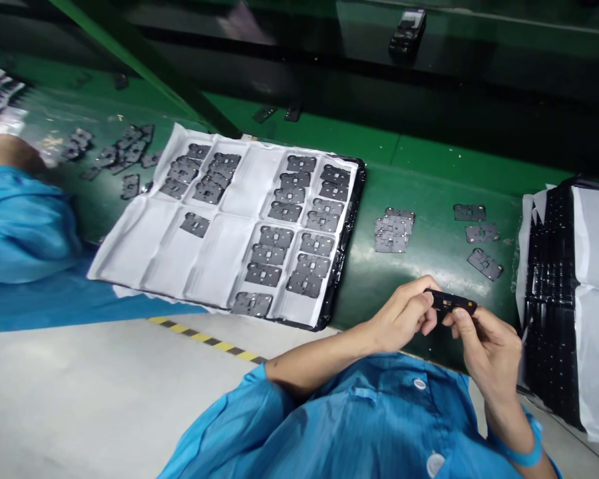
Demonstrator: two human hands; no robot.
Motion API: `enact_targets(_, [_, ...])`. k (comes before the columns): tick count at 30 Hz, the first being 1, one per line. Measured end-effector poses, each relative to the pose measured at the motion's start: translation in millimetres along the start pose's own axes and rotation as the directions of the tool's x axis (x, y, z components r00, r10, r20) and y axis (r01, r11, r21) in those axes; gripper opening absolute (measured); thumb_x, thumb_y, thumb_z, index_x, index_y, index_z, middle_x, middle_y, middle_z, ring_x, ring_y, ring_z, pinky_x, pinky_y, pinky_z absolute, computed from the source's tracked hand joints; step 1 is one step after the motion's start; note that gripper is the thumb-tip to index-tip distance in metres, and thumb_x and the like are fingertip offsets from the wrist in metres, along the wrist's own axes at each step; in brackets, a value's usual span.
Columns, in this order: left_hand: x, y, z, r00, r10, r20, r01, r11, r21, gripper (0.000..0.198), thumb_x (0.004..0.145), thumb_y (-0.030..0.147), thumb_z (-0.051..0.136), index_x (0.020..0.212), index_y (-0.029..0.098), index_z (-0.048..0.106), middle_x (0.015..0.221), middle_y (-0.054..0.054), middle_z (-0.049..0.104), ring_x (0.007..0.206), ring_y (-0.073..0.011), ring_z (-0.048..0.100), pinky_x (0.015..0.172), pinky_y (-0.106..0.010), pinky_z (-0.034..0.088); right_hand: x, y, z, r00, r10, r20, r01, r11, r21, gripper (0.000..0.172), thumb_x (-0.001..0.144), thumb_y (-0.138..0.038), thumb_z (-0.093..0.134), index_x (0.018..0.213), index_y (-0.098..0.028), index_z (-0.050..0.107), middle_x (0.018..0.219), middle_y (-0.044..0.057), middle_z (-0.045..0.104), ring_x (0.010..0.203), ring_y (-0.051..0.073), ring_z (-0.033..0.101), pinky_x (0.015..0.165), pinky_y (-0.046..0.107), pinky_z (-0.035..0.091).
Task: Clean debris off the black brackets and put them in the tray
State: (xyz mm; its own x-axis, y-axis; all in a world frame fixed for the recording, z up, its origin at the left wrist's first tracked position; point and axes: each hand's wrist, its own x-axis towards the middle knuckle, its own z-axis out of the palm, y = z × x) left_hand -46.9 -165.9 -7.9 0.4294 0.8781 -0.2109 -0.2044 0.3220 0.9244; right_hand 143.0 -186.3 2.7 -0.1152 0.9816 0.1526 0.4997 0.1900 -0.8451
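Note:
Between my two hands I hold a small black plastic part [449, 301], flat and rectangular with cut-outs and a yellow spot at its right end. My left hand [408, 313] pinches its left end between thumb and fingers. The other end is gripped by my right hand [486, 339], thumb on the near edge. Just beyond my hands, a small pile of similar grey-black parts [393, 231] lies on the green table [429, 259]. Three more single parts [482, 233] lie spread out to its right.
A lined tray [204, 266] with compartments holds several parts at the left. Stacked black trays [554, 286] with white liners stand at the right. A co-worker's blue sleeve [24, 226] is at far left, near loose parts [127, 148]. A dark handheld device [408, 32] sits on the shelf behind.

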Motion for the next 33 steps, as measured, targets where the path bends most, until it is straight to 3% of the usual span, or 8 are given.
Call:
enact_targets(10, [1,-3,1.3,0.999,-0.017,0.032,0.019,0.997,-0.081,0.032,0.106,0.049,0.041,0.103,0.019,0.051,0.064,0.004,0.057,0.050,-0.0102,0.042,0.052,-0.022,0.034,0,0,1,1.000,0.009,-0.024,-0.009,1.000,-0.001,0.030,0.107,-0.028,0.067,0.078,-0.022,0.075,0.063,-0.004,0.067,0.052,0.011,0.060,0.055,0.023,0.047])
enact_targets(19, [3,-12,4.7,0.998,0.025,-0.060,-0.027,0.999,-0.031,0.037,0.110,0.051,0.036,0.100,0.019,0.051,0.062,0.005,0.053,0.051,-0.0096,0.042,0.056,-0.024,0.034,-1,-4,5,0.998,-0.052,-0.034,0.051,0.999,-0.012,0.030,0.106,-0.026,0.067,0.078,-0.022,0.073,0.062,-0.004,0.065,0.051,0.011,0.060,0.055,0.022,0.047])
enact_targets(24, [5,-13,4.0,0.994,0.049,-0.094,-0.049,0.999,0.005,0.033,0.110,0.045,0.037,0.097,0.019,0.053,0.063,0.007,0.048,0.052,-0.0091,0.037,0.057,-0.024,0.033,-4,-4,9,0.999,-0.035,-0.031,0.036,0.999,0.030,0.029,0.107,-0.025,0.066,0.079,-0.021,0.073,0.061,-0.004,0.066,0.050,0.011,0.062,0.055,0.023,0.049])
enact_targets(33, [7,-15,4.6,0.987,0.098,-0.125,-0.097,0.995,0.014,0.017,0.100,0.029,0.042,0.090,0.020,0.053,0.067,0.005,0.050,0.055,-0.0093,0.041,0.060,-0.025,0.036,-6,-5,13,0.999,0.025,-0.037,-0.023,0.998,0.066,0.033,0.108,-0.029,0.065,0.077,-0.021,0.073,0.063,-0.001,0.070,0.052,0.013,0.065,0.056,0.025,0.052])
